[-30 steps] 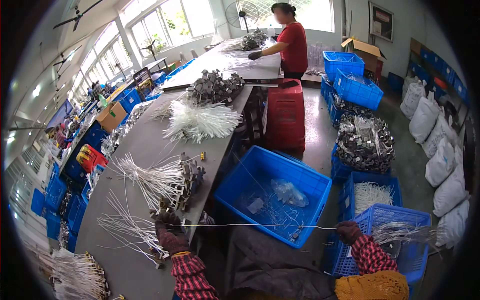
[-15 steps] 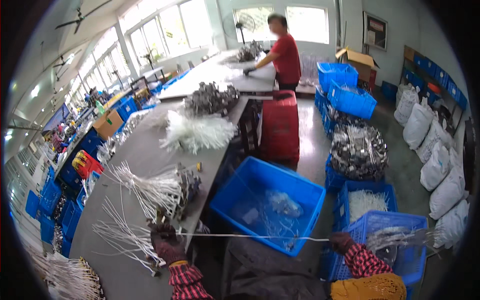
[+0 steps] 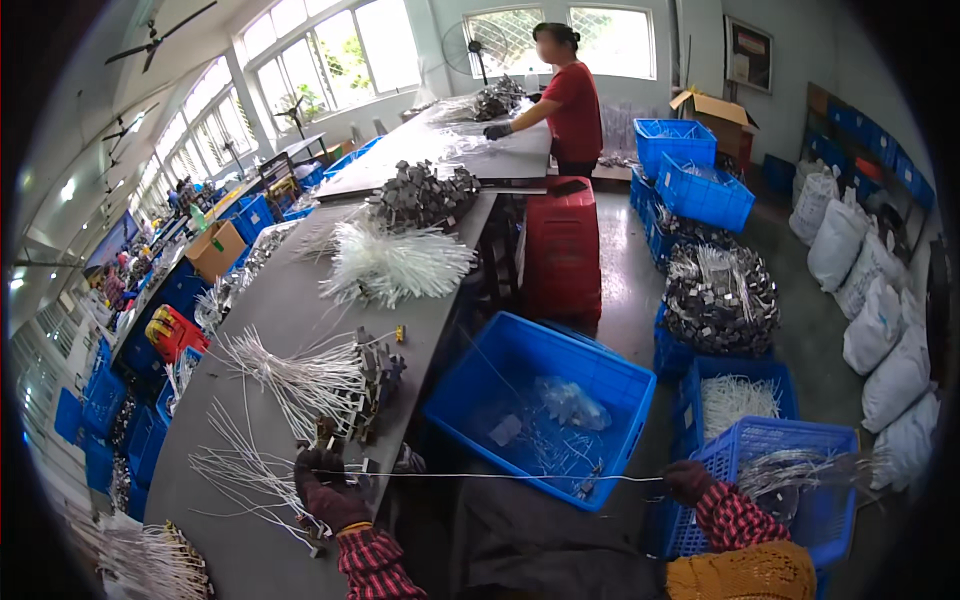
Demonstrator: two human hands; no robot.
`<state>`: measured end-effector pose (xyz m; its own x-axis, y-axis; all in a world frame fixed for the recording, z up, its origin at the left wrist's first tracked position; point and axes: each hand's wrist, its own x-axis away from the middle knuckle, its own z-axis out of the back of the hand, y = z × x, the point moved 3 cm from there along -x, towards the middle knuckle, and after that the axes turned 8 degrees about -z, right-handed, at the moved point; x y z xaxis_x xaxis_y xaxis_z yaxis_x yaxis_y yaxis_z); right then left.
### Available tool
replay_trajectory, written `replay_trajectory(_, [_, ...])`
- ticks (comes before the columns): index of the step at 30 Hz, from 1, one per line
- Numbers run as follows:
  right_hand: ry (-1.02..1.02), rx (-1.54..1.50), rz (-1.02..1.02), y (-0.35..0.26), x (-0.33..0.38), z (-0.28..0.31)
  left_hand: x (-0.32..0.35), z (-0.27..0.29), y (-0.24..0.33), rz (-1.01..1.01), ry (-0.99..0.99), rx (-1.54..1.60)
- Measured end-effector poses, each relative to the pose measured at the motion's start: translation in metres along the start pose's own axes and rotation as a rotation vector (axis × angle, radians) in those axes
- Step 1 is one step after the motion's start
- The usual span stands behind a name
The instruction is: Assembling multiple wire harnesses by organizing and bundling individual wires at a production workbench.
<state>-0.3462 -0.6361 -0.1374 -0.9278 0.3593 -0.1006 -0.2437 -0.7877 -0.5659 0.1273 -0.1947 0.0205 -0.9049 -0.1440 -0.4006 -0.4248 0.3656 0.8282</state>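
A thin white wire (image 3: 540, 476) stretches nearly straight between my two gloved hands, above the near edge of a blue bin. My left hand (image 3: 330, 492), in a dark red glove, is closed on the wire's left end at the grey table's edge. A small pale piece shows beside its fingers. My right hand (image 3: 688, 483), gloved alike, pinches the other end in front of a blue mesh basket (image 3: 712, 535). Under and left of my left hand lies a loose bunch of white wires (image 3: 240, 470). A thicker wire bundle (image 3: 300, 372) with dark metal ends lies beyond.
Below the wire, the blue bin (image 3: 480, 380) holds clear plastic and wire scraps. More wire bundles (image 3: 395, 262) and dark metal parts (image 3: 425, 193) cover the grey table (image 3: 215, 400). Stacked crates and white sacks (image 3: 895, 355) stand right. Across the far table, a person in red (image 3: 575, 110) works.
My hands stay almost in place, with the wire still drawn between them. The far person's head is more upright and the arms have shifted slightly. The whole view has moved a little.
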Motion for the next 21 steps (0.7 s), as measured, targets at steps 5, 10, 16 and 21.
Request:
replay_trajectory(5, [-0.062, -0.889, -0.973, 0.011, 0.003, -0.014, -0.001, -0.018, 0.005, 0.250, 0.349, 0.243])
replay_trajectory(10, [-0.078, -0.943, -1.045, -0.003, -0.002, -0.012, -0.003, -0.018, 0.009, 0.295, 0.436, 0.302])
replay_trajectory(16, [-0.112, -0.948, -1.019, -0.009, -0.003, -0.015, 0.003, -0.016, 0.008, 0.233, 0.312, 0.263])
replay_trajectory(21, [0.000, -1.143, -0.995, -0.006, -0.001, -0.017, -0.003, -0.005, 0.005, 0.289, 0.337, 0.328])
